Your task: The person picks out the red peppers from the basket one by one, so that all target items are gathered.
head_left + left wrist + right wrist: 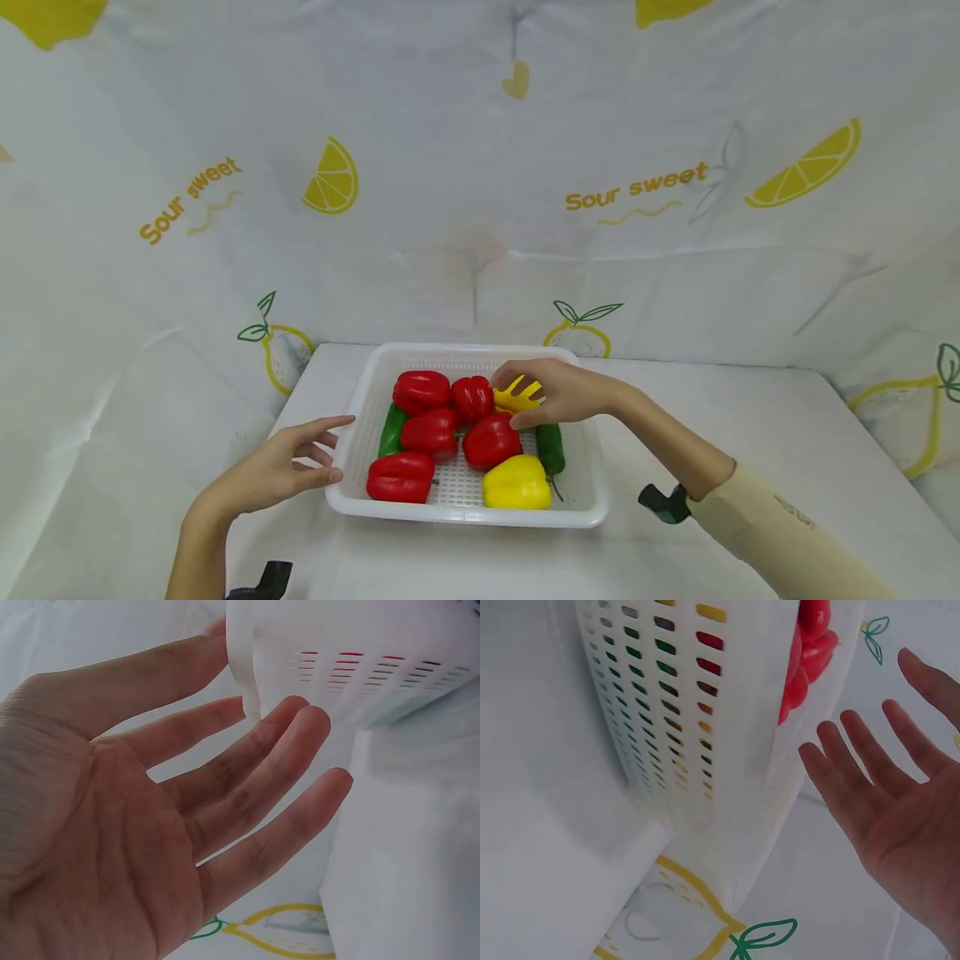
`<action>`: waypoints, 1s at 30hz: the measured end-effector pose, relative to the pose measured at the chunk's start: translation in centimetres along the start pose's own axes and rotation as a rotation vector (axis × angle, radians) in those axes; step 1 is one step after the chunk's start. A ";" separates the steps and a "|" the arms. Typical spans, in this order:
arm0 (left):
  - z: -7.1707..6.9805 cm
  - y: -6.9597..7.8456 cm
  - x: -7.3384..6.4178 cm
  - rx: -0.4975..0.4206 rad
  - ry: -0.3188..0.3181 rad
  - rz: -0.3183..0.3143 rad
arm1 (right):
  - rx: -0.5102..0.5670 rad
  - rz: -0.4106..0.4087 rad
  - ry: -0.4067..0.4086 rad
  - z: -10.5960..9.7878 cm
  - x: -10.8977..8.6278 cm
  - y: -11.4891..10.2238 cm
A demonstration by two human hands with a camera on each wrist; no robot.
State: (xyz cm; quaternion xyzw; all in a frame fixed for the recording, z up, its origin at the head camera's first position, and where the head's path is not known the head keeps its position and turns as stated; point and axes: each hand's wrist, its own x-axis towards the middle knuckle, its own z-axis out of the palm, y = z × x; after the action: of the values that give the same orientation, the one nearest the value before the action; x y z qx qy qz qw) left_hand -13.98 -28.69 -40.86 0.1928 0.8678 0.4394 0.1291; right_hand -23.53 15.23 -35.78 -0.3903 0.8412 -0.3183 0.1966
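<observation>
A white plastic basket (465, 517) holds several red bell peppers (400, 477), a yellow bell pepper (517, 483) at its front right and a green pepper (550, 448) along the right side. Another green pepper (392, 431) lies partly hidden on the left. My left hand (270, 471) is at the basket's left rim, fingertips against it and fingers loosely extended, as the left wrist view also shows. Over the back right hovers my right hand (558, 387), fingers spread and slightly bent, holding nothing. Beneath it a yellow pepper (507, 402) is partly covered by the fingers.
The basket stands on a white-covered table (712, 467). Behind hangs a white cloth (450, 167) printed with lemons and lettering, and it also lines both sides. Slotted basket walls (652, 697) show in the right wrist view.
</observation>
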 end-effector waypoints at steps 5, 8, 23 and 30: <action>0.0 -0.1 -0.2 -0.030 -0.019 -0.025 | 0.087 0.004 -0.180 -0.3 2.3 0.2; 0.1 -0.2 -0.2 -0.042 -0.028 -0.025 | 0.113 0.029 -0.241 -0.5 3.2 0.4; -0.3 -0.4 -0.9 -0.052 -0.082 0.031 | 0.033 0.120 -0.472 -0.1 6.2 1.5; -0.1 -0.3 -0.6 -0.066 -0.068 0.039 | -0.023 0.184 -0.539 -0.4 7.3 1.1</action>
State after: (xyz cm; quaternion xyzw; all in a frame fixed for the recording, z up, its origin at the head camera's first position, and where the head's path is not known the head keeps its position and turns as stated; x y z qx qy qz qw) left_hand -13.53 -29.25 -41.02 0.2201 0.8441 0.4633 0.1561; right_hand -28.85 10.16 -36.87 -0.3852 0.7941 -0.1742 0.4367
